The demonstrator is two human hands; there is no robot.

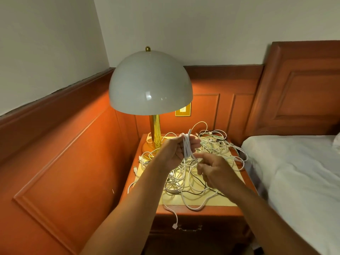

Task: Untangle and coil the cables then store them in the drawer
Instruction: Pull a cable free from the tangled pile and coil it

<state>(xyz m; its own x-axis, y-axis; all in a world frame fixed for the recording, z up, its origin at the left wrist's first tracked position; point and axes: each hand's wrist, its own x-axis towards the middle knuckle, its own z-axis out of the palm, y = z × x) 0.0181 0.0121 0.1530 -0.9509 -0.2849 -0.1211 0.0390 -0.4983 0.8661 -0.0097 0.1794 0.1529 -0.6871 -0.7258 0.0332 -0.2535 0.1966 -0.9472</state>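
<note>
A: What is the left hand (172, 150) doing?

B: Its grip is curled round a bundle of white loops, the coiled cable (186, 147), held upright above the worktop (202, 202). One end of that cable sticks up past the fingers.

A: And the right hand (214, 170)?

B: Just below and right of that grip. Its thumb and fingers pinch a white strand (195, 159) that runs down from the coil, with the forefinger pointing left toward it.

A: What lies under the two grips?

B: The tangled cables (191, 181), mostly white with a few dark ones, spread over the yellow top of the worktop. The held strand runs down into that heap, so the heap stands between the grips and the bare surface. One white cable end (174, 226) hangs over the front edge, below the grips, touching or just in front of the drawer (211, 227); I cannot tell which. The drawer is closed, with a metal handle (190, 229) beside that plug.

A: Anything behind?

B: Beyond the left grip stands a lamp (150, 83) with a white dome shade and brass stem, its base among the cables. A brass wall plate (183, 109) sits behind the shade's right edge. Well right of the right grip is the bed (298, 172) with its wooden headboard (303, 89).
</note>
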